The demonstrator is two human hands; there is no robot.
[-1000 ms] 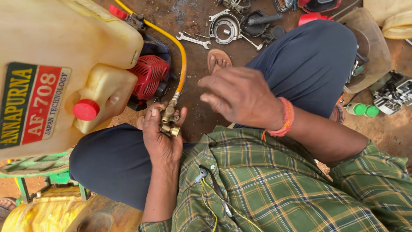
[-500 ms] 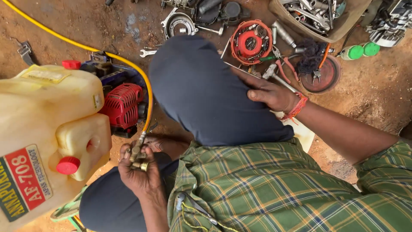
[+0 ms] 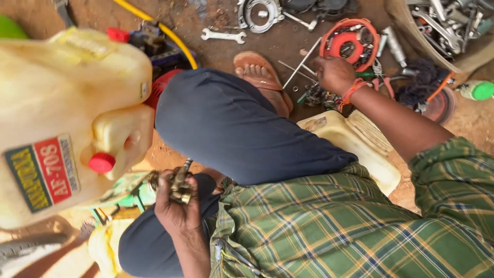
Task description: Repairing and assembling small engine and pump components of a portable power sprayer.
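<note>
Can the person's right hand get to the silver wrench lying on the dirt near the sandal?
Probably yes. The right hand is already stretched out over the ground among the small parts, and the silver open-ended wrench lies on bare dirt further along, past the sandalled foot. Nothing covers the wrench.

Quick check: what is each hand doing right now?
Left hand: closed around a brass fitting.
Right hand: curled over small tools on the ground; whether it grips one cannot be told.

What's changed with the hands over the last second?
The right hand left its spot beside the brass fitting and reached out over the knee to the small tools on the ground by the orange round part; whether it has gripped one is unclear. The left hand kept its grip on the fitting throughout.
</note>
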